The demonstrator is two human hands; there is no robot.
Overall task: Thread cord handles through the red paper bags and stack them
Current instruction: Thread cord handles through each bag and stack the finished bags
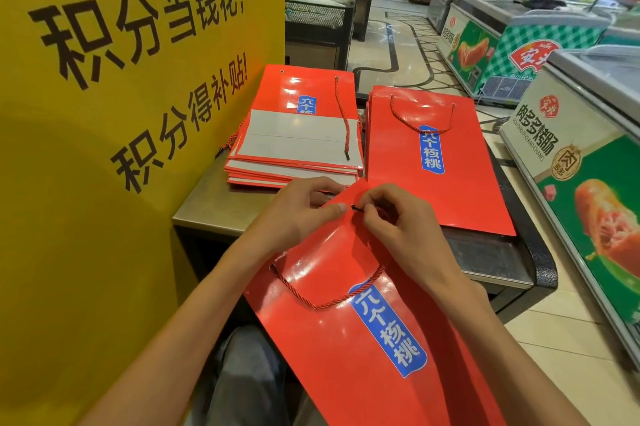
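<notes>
Nearest, a glossy red paper bag with a blue label (346, 339) lay slanted across the person's lap, its long axis running from near right to far left, top edge resting on the desk (207, 214). A twisted red cord (325, 297) already hung from its near-left eyelet. At the far eyelet, the right hand (391, 217) pinched the cord's black tip, pointing left into the hole just beside it; the left hand (298, 210) gripped the bag's edge, thumb beside the hole. Farther, a finished threaded stack (433, 162) lay right, an unthreaded stack (298, 134) left, neither obstructing.
</notes>
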